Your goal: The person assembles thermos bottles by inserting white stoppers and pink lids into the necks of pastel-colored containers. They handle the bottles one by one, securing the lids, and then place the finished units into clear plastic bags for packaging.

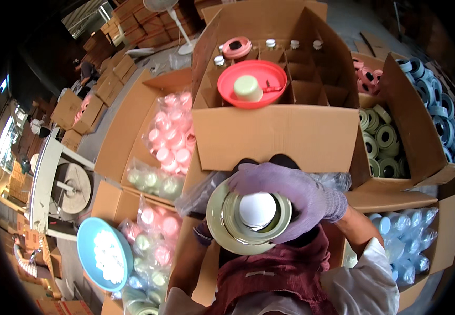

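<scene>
In front of my body is a pale green round container (218, 226) with a wide flared rim, seen from above. A round white cap (257, 210) sits in its middle, ringed by a shiny edge. My right hand (290, 191), in a purple knit glove, curls over the far and right side of the container, its fingers round the rim. Only the dark glove cuff of my left hand (204, 232) shows, at the container's left. The fingers of that hand are hidden behind the container.
Ahead stands a divided carton (274, 136) with white-capped bottles and a red basin (227, 97) holding a pale green cup (247, 88). Bagged pink cups (172, 134) and a blue basin (88, 257) of white caps are left. Green rings (385, 136) and bagged blue cups (408, 241) fill cartons right.
</scene>
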Motion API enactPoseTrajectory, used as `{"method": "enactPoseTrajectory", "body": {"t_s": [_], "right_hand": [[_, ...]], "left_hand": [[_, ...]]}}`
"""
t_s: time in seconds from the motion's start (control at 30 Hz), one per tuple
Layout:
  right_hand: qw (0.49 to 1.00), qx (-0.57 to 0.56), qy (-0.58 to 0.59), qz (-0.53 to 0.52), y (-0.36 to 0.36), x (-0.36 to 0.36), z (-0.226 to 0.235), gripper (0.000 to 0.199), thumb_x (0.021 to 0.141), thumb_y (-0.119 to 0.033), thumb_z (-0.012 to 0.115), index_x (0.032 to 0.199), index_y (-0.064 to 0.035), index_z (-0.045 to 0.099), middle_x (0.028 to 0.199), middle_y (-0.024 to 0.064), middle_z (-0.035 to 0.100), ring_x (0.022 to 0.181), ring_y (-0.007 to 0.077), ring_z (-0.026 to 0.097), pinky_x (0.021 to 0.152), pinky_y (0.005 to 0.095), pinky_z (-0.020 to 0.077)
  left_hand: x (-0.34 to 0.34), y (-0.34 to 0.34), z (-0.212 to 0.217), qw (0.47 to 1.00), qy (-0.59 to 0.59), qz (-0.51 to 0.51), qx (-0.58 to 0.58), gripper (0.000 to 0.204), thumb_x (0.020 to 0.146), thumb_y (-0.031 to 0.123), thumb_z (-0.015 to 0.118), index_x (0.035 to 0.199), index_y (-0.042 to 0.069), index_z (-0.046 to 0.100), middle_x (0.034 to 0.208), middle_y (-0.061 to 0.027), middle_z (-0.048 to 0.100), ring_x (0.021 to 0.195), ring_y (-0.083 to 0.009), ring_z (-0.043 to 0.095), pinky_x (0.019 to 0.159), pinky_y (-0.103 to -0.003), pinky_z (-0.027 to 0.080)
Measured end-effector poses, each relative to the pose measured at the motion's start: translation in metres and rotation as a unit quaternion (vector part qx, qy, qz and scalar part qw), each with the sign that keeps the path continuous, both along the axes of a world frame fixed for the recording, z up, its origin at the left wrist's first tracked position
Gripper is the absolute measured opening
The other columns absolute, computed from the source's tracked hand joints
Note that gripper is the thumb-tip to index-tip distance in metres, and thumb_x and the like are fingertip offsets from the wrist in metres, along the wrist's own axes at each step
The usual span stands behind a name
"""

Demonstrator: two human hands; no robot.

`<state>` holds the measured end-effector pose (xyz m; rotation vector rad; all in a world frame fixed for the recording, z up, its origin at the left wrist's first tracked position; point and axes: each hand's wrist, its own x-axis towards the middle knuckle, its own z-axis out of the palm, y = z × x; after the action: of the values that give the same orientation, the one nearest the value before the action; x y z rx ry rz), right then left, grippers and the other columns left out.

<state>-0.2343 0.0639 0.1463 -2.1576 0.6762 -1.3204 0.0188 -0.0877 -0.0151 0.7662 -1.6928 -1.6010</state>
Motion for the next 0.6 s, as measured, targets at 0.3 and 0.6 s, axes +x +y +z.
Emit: {"method": "enactPoseTrajectory", "body": {"t_s": [0.3, 0.6], "right_hand": [[0.929, -0.017, 0.068, -0.364, -0.010, -0.029, 0.038, 0.083, 0.060, -0.035, 0.088, 0.129, -0.0006, 0.056, 0.101, 0.0111, 0.055, 0.092, 0.0260, 0.054, 0.084, 0.0373, 0.0450], [0.969, 0.025, -0.046, -0.240, -0.056, -0.020, 0.004, 0.066, 0.061, -0.026, 0.086, 0.118, -0.0042, 0.061, 0.110, 0.0118, 0.063, 0.101, 0.0292, 0.063, 0.088, 0.0371, 0.0492]], "left_hand": [[-0.093, 0.013, -0.076, 1.000, -0.001, -0.006, -0.001, 0.041, 0.096, 0.012, 0.059, 0.134, 0.001, 0.051, 0.125, -0.0132, 0.062, 0.113, -0.0235, 0.060, 0.099, -0.036, 0.049], [-0.089, 0.018, -0.091, 1.000, -0.023, 0.009, 0.017, 0.038, 0.097, 0.012, 0.056, 0.133, 0.000, 0.053, 0.122, -0.0135, 0.063, 0.109, -0.0234, 0.061, 0.097, -0.035, 0.051]]}}
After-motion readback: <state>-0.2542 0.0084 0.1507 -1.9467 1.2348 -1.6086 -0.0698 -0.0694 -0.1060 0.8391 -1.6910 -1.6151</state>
